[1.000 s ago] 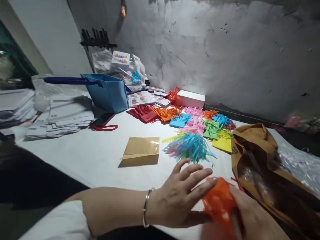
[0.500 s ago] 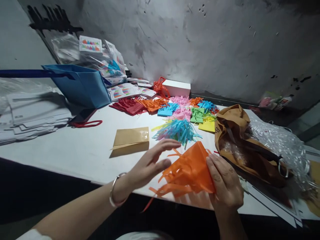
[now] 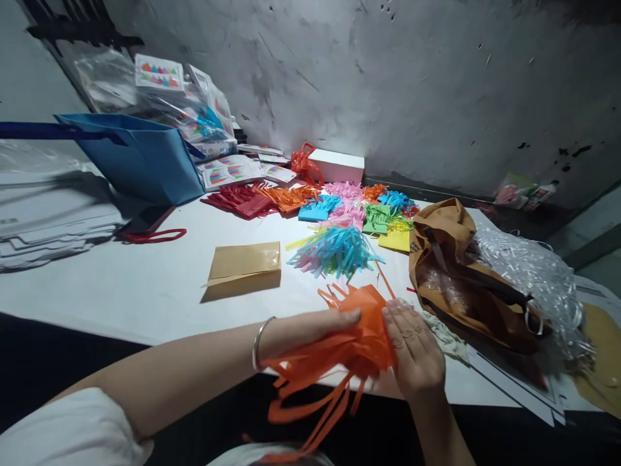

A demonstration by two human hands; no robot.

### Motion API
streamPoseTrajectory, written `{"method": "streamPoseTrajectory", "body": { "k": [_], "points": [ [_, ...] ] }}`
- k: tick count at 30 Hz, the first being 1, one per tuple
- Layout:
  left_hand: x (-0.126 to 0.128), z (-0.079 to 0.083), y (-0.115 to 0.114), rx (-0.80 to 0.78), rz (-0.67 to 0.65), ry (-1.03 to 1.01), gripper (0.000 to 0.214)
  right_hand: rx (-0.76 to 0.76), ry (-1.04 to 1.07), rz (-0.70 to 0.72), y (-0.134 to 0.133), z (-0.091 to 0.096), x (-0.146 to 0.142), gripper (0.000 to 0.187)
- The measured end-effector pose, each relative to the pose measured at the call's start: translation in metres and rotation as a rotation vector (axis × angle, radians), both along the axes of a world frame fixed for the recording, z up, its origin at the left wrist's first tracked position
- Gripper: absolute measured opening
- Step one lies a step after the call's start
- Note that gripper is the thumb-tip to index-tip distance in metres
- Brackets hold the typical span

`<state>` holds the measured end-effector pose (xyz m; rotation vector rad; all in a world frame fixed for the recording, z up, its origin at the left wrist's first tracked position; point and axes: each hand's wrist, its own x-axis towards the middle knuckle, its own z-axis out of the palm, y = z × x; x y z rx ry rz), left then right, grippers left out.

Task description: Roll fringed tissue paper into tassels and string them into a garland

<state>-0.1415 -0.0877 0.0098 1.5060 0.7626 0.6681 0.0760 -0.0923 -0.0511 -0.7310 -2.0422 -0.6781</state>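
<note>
Both hands hold an orange fringed paper piece (image 3: 354, 336) over the near edge of the white table (image 3: 145, 285). My left hand (image 3: 310, 327), with a bracelet at the wrist, grips its left side, thumb on top. On its right side my right hand (image 3: 412, 346) presses with fingers together. Long orange strips hang down below the table edge. Just beyond lies a loose bunch of blue, pink and yellow fringed strips (image 3: 334, 252).
A brown paper envelope (image 3: 242, 265) lies left of centre. Several coloured fringe pieces (image 3: 349, 207) and a white box (image 3: 337, 165) sit near the wall. A blue bag (image 3: 136, 155) stands at the left, a brown cloth bag (image 3: 460, 272) and clear wrapping (image 3: 533, 278) at the right.
My hands have drawn the orange fringed piece closer to the table edge. My left hand went from open beside it to gripping it, and its strips now hang down.
</note>
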Motion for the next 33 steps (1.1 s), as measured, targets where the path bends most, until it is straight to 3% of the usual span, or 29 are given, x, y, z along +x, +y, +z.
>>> {"method": "streamPoseTrajectory", "body": {
  "k": [3, 5, 6, 9, 12, 16, 19, 23, 26, 28, 29, 31, 33],
  "points": [
    [0.015, -0.027, -0.018, -0.518, -0.316, -0.257, 0.056, -0.052, -0.04, 0.017, 0.004, -0.018, 0.002, 0.05],
    [0.025, -0.044, -0.023, -0.845, -0.342, -0.421, 0.038, -0.073, -0.065, 0.041, 0.008, -0.026, 0.007, 0.05],
    [0.03, -0.05, -0.024, -0.93, -0.299, -0.445, 0.029, -0.081, -0.074, 0.047, 0.01, -0.027, 0.013, 0.051],
    [0.042, -0.054, -0.018, -1.006, -0.255, -0.419, 0.012, -0.08, -0.067, -0.008, 0.016, -0.017, 0.041, 0.057],
    [0.045, -0.043, -0.01, -0.983, -0.32, -0.406, 0.013, 0.026, 0.004, -0.173, 0.016, 0.007, 0.078, 0.056],
    [0.02, -0.034, 0.003, -0.9, -0.295, -0.367, 0.013, 0.106, 0.016, -0.362, 0.001, 0.025, 0.098, 0.049],
    [-0.027, -0.038, 0.016, -0.791, -0.145, -0.239, 0.021, -0.058, -0.127, -0.268, -0.011, 0.007, 0.071, 0.053],
    [-0.107, -0.041, 0.029, -0.585, 0.097, 0.121, 0.039, -0.3, -0.288, -0.111, -0.018, -0.04, 0.013, 0.049],
    [-0.143, -0.038, 0.019, -0.139, 0.369, 0.515, 0.046, -0.395, -0.337, -0.064, -0.02, -0.067, -0.014, 0.046],
    [-0.141, -0.039, 0.004, 0.328, 0.51, 0.699, 0.045, -0.453, -0.316, -0.066, -0.022, -0.075, -0.022, 0.043],
    [-0.133, -0.04, -0.005, 0.542, 0.51, 0.731, 0.042, -0.484, -0.29, -0.069, -0.022, -0.077, -0.024, 0.04],
    [-0.106, -0.048, -0.02, 0.822, 0.351, 0.709, 0.034, -0.548, -0.23, -0.062, -0.023, -0.075, -0.025, 0.034],
    [-0.077, -0.062, -0.029, 0.91, 0.109, 0.678, 0.03, -0.601, -0.194, -0.04, -0.025, -0.071, -0.025, 0.033]
  ]
}}
